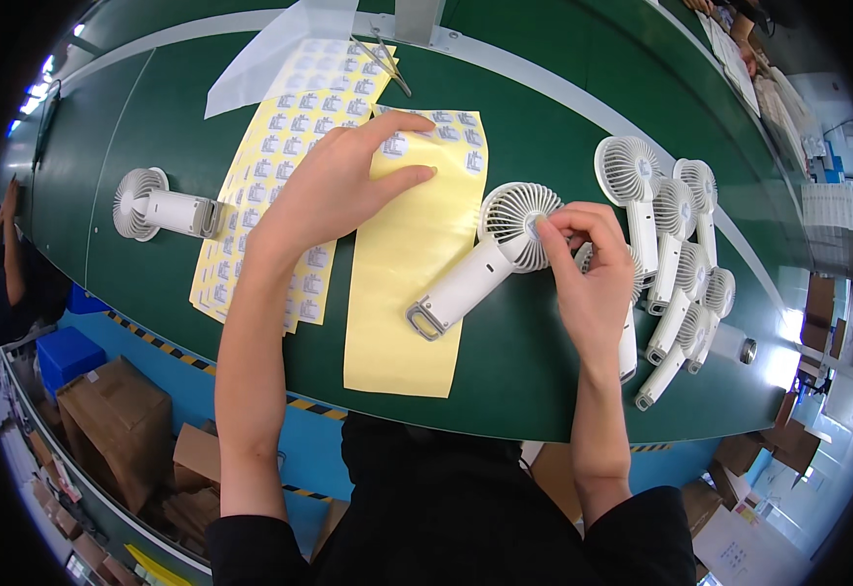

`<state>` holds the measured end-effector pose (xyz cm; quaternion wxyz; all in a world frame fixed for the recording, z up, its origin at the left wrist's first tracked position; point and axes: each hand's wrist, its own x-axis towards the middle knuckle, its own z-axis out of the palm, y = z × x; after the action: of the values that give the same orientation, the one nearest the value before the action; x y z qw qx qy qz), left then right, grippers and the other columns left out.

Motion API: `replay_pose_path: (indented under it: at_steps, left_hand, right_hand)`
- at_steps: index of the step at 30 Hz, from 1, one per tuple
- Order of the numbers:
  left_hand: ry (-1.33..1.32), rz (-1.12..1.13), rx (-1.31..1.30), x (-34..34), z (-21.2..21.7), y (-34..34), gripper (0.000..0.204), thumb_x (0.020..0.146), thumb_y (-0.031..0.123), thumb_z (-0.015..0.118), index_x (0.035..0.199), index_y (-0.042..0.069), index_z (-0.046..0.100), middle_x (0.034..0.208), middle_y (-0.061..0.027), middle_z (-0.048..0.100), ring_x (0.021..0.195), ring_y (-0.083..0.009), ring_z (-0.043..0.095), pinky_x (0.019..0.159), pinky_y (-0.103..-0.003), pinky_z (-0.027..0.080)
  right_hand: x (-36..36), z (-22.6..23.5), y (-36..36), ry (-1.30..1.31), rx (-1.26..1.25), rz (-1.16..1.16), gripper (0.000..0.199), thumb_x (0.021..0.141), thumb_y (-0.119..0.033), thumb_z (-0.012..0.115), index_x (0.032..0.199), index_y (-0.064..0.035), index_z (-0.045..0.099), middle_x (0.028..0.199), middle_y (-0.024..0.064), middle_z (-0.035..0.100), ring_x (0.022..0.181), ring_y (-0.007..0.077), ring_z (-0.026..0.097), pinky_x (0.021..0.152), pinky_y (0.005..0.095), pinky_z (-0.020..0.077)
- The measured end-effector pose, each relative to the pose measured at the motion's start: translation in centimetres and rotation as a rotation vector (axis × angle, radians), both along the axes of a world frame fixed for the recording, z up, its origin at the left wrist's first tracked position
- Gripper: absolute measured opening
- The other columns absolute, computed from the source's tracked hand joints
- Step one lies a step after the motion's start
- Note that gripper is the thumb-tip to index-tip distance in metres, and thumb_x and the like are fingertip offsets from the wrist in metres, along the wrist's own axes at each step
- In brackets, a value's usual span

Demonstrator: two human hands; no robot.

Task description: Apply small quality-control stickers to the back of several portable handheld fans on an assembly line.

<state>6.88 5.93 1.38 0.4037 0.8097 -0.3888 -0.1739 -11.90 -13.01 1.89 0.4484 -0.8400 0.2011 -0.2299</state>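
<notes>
A white handheld fan [466, 288] lies tilted on a yellow sticker sheet [402, 332], its round grille reaching past the sheet's right edge. My right hand [591, 269] is at this grille, thumb and forefinger pinched on a small greyish sticker [532, 226] at the hub. The fingertips partly cover the sticker. My left hand [343, 181] rests over the upper part of the same sheet, thumb and forefinger stretched apart with nothing between them. Several round grey stickers [473, 160] remain near the sheet's top edge; the lower part is bare yellow backing.
More sticker sheets [260, 186] lie stacked at left, partly under a translucent sheet [285, 49]. Tweezers [387, 66] lie beyond them. One fan [168, 205] lies far left; several fans [676, 210] crowd the right. Other people's arms [13, 264] show at left and upper right.
</notes>
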Motion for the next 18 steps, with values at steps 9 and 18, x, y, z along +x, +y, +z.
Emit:
replay_pose_path:
  at_steps: [9,18]
  left_hand:
    - [-0.024,0.002,0.003,0.0,-0.2,0.1,0.039,0.091,0.024,0.074,0.126,0.01,0.065,0.121,-0.0088,0.07,0.083,-0.0186,0.068,0.072,-0.028,0.052]
    - [0.017,0.028,0.037,0.1,0.1,0.2,0.039,0.092,0.025,0.072,0.126,0.01,0.065,0.122,-0.01,0.07,0.083,-0.0194,0.068,0.073,-0.029,0.051]
  right_hand:
    - [0.0,-0.4,0.3,-0.003,-0.15,0.011,0.013,0.085,-0.006,0.077,0.092,-0.0014,0.067,0.098,0.0072,0.063,0.08,0.0162,0.057,0.069,0.0287,0.0458]
    - [0.5,0.4,0.5,0.134,-0.306,-0.041,0.023,0.089,-0.011,0.073,0.108,-0.0016,0.066,0.103,0.0108,0.061,0.081,0.0237,0.059,0.073,0.0356,0.048]
